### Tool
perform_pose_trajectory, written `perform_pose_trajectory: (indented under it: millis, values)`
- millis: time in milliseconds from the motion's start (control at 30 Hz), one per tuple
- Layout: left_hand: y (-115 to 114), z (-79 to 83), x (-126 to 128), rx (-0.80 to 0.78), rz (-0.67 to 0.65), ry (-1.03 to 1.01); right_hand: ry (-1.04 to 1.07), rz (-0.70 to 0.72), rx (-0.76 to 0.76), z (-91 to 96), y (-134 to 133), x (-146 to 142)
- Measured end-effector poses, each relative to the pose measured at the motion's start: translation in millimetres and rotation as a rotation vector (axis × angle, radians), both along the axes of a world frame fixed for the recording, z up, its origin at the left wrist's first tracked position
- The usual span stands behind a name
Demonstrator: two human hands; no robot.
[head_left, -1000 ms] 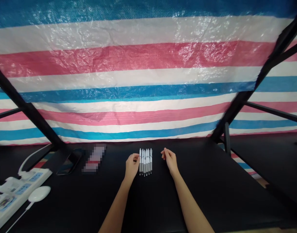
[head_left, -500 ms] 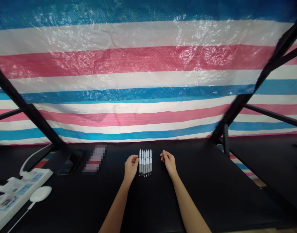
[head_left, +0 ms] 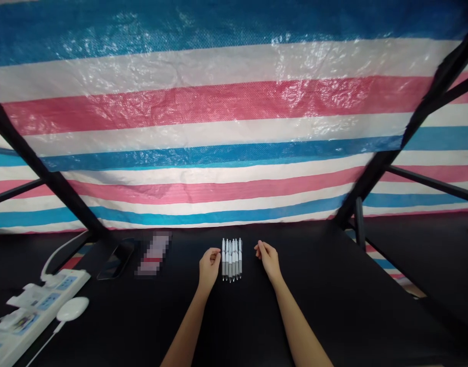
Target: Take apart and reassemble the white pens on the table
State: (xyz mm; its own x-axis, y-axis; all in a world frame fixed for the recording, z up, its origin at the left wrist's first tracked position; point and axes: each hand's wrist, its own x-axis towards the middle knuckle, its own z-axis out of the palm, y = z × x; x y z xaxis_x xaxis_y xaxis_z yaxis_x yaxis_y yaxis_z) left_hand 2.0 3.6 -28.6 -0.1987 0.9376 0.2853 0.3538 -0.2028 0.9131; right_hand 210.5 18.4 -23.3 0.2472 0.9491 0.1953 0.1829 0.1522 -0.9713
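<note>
Several white and grey pens [head_left: 231,259] lie side by side in a neat row on the black table [head_left: 241,321], tips pointing towards me. My left hand [head_left: 209,266] rests just left of the row, fingers curled in, with its fingertips at the leftmost pen. My right hand [head_left: 268,258] rests to the right of the row, a small gap away from the pens. Its fingers are curled together and nothing shows in them.
A dark phone [head_left: 115,260] and a blurred card [head_left: 153,253] lie at the left rear. A white power strip [head_left: 31,306] and a white mouse-shaped device [head_left: 72,308] sit at the far left. Black frame bars [head_left: 375,168] cross in front of a striped tarpaulin [head_left: 226,127] behind the table.
The view has shifted slightly, so everything sits a little lower and to the right in the picture. Both hands stay beside the row of pens.
</note>
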Motion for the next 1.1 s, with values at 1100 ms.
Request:
perform_pose_trajectory:
  millis: [1100]
  values:
    - [1.2, -3.1, 0.0, 0.005, 0.002, -0.027, -0.03, 0.008, -0.008, -1.2, -2.0, -0.2]
